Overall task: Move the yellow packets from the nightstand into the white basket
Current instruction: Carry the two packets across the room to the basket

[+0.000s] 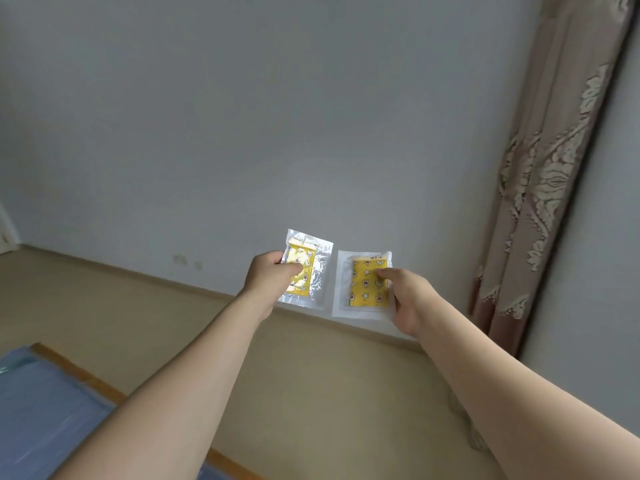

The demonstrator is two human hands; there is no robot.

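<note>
Now both arms reach out toward the grey wall, each hand pinching one packet in mid-air, above the floor. The left hand is closed on the left yellow packet, thumb across its front. The right hand is closed on the right yellow packet, just beside the first, nearer the patterned curtain

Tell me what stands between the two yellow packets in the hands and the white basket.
That cannot be told from this view: the white basket is not in view, nor is the nightstand. The left hand holds one yellow packet and the right hand holds the other packet, both raised in open air before a bare wall.
</note>
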